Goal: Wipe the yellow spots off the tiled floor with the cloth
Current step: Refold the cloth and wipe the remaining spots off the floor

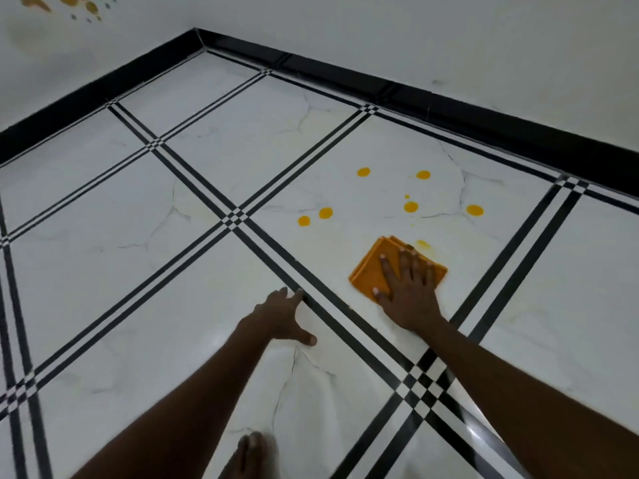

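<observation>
Our right hand [408,285] lies flat on the cloth [371,271], fingers straight and spread, pressing it to the floor [173,323] rather than gripping it. The cloth is folded into a rough square and sits on the same white tile as the spots. Our left hand [281,314] rests open on the neighbouring tile, across the black stripes from the cloth, fingers splayed (we judge it is propping us up, not working).

From the right hand the spots all lie ahead, away from us, toward the black skirting [449,108]. The nearest is a faint smear [422,244] just beyond the cloth's far edge, almost at our fingertips. Farther out come the round spots [410,206]: a pair off to the left, a few straight ahead and one to the right, spread wider than the cloth itself.

So the next stroke, we judge, is a push forward with the right hand, then sweeps left and right. The left hand is well off to the side and farther from every spot.
</observation>
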A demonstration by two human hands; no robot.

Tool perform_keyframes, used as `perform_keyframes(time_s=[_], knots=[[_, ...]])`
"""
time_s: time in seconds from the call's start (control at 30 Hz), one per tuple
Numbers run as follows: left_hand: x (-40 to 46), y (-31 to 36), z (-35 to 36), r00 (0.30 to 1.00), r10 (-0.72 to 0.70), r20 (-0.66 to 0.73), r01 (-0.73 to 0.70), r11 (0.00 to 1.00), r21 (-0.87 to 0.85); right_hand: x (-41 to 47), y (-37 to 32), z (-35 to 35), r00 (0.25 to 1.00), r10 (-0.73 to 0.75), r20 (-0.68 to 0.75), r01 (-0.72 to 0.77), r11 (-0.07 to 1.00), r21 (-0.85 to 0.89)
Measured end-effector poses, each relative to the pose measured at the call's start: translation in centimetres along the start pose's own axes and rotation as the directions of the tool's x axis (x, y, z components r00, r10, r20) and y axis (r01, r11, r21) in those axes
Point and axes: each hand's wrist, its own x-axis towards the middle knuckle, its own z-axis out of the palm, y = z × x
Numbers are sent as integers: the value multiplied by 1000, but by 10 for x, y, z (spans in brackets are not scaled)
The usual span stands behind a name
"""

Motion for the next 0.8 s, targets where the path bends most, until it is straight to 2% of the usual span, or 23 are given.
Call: perform_keyframes(time_s=[0.1,0.2,0.27,0.4,0.47,0.53,0.6,0.7,0.8], knots=[[21,11,5,993,81,-91,-76,995,60,17,4,2,1000,-12,-22,11,999,-33],[40,16,8,976,142,-167,-133,989,62,-3,33,-5,971,204,-124,-208,978,-14],[52,10,7,964,157,-215,-145,987,71,-21,52,-11,932,339,-130,-342,940,2],[78,4,-5,949,196,-246,-169,977,127,31,62,-24,904,420,-79,-419,907,28],[92,6,-15,939,216,-269,-180,972,154,74,43,-24,919,393,-23,-392,919,47],[101,5,-28,943,184,-278,-143,976,162,101,6,-14,963,269,-11,-268,963,17],[109,4,-37,953,104,-283,-72,990,121,107,-24,-6,987,159,11,-158,986,-50],[111,4,-37,969,-3,-247,2,1000,-6,100,-27,-5,996,38,86,-31,996,-79],[109,13,-34,967,-38,-253,35,999,-17,89,8,-26,971,125,205,-103,988,-114]])
